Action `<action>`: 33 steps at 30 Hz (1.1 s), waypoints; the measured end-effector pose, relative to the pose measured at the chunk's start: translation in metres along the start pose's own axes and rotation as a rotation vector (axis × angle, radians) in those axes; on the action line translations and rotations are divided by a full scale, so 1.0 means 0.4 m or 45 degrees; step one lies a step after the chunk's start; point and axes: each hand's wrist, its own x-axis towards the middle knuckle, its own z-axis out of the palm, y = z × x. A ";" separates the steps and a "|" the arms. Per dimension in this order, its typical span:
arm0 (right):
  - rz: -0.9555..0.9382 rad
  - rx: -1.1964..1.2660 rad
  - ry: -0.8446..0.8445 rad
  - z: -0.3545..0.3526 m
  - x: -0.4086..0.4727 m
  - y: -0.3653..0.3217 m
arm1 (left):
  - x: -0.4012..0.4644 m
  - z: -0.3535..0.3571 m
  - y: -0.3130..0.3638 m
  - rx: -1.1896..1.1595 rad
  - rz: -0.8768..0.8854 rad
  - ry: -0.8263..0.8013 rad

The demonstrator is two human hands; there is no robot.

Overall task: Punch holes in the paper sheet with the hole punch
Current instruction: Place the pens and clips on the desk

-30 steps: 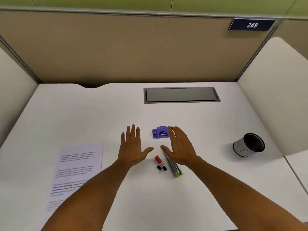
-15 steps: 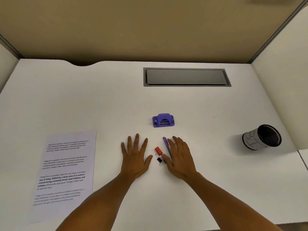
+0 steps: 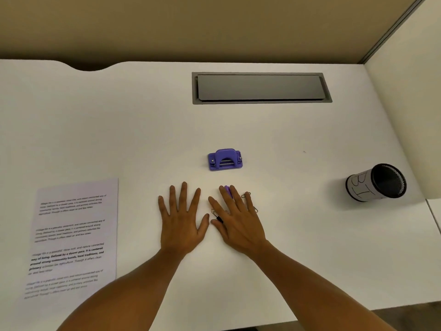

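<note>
Two hands, both flat on the white desk, fingers straight and spread, holding nothing. Left hand: on bare surface. Right hand: now drawn back from beside the hole punch and lying over a purple pen, paper clips and a black binder clip.

Hole punch: purple, untouched, just beyond the fingertips.

Paper sheet: flat at left, well apart from the punch, printed text mostly too blurred to read.

Pen cup: on its side at right, hand-lettered "BT".

Status, judged: punching not yet begun; sheet and punch remain to be brought together.
</note>
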 end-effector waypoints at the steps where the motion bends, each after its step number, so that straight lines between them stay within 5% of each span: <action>1: 0.007 0.008 0.003 0.002 0.002 0.002 | 0.000 0.000 -0.001 0.003 -0.003 -0.003; 14: 0.050 0.060 0.011 -0.009 0.020 0.075 | 0.002 0.001 -0.002 -0.009 -0.014 -0.004; 33: 0.602 0.067 0.282 -0.075 0.072 0.361 | -0.002 -0.019 0.003 -0.044 0.002 -0.041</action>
